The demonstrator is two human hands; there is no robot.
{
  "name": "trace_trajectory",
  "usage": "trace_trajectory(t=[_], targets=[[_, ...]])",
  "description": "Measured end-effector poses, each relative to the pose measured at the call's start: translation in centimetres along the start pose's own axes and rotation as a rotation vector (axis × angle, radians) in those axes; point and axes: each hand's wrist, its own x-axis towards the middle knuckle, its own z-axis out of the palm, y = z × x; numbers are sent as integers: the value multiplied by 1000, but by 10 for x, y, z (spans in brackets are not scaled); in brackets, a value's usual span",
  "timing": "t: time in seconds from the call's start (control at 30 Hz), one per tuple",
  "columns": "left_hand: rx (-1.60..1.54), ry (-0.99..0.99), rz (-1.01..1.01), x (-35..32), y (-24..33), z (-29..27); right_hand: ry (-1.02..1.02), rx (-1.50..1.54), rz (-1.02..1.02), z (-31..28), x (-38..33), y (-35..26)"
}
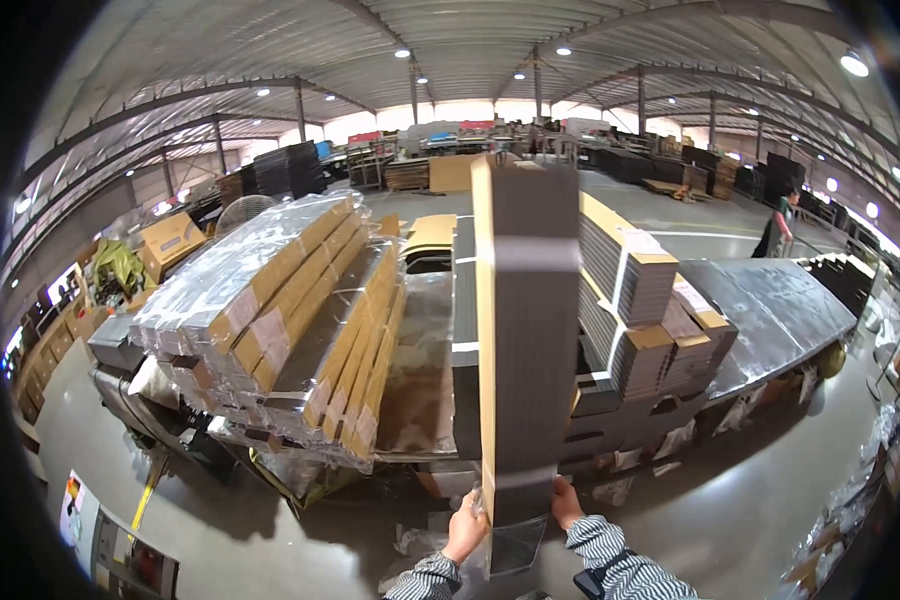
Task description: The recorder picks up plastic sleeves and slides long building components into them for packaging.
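A long bundle of dark grey strips with a tan face along its left side [535, 340] points away from me, its far end high in the view. A pale band crosses it near the far end. My left hand [464, 528] is closed round the near left edge of the bundle. On the near right edge, my right hand [567, 503] grips with its fingers partly hidden behind the bundle. A dark flat flap [518, 546] shows between my hands at the bundle's near end. Both forearms wear striped sleeves.
Plastic-wrapped long bundles [260, 300] are piled on the left of the workbench. Strapped dark and tan bundles [640, 330] stack up on the right, beside a grey tabletop [775, 300]. A person [778, 225] stands far right. Clear plastic film [870, 490] lies at the right rim.
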Motion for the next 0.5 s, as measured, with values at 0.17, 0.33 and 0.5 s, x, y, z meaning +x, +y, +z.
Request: trace_trajectory(t=[0.17,0.33,0.5], targets=[[-90,199,153,-36,49,-58,-141,322,-51,44,-40,-121],[-33,173,91,-48,12,-63,-185,286,81,65,-54,-112],[-58,217,369,-29,7,-96,-71,230,-71,85,-63,-139]])
